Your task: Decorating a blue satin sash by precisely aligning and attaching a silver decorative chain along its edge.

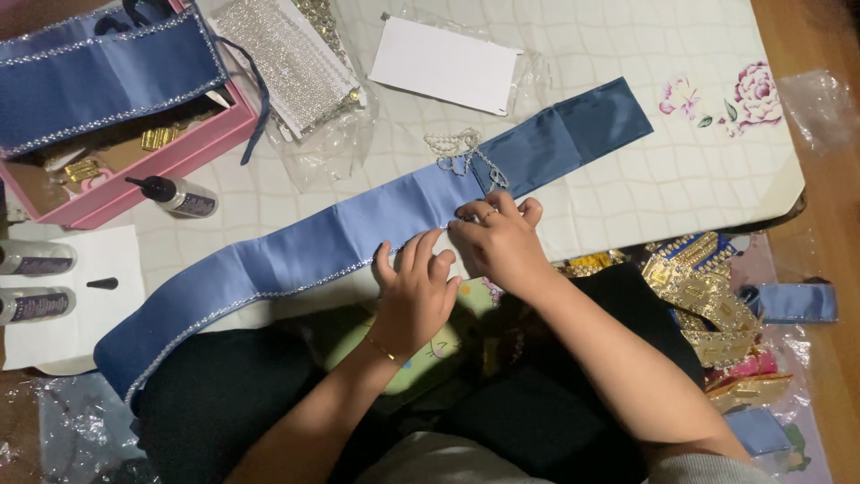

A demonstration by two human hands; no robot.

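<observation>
Glossy satin cloth band (pixel 331 237) w/ beaded trim; matt quilted cloth mat (pixel 627 170).
</observation>
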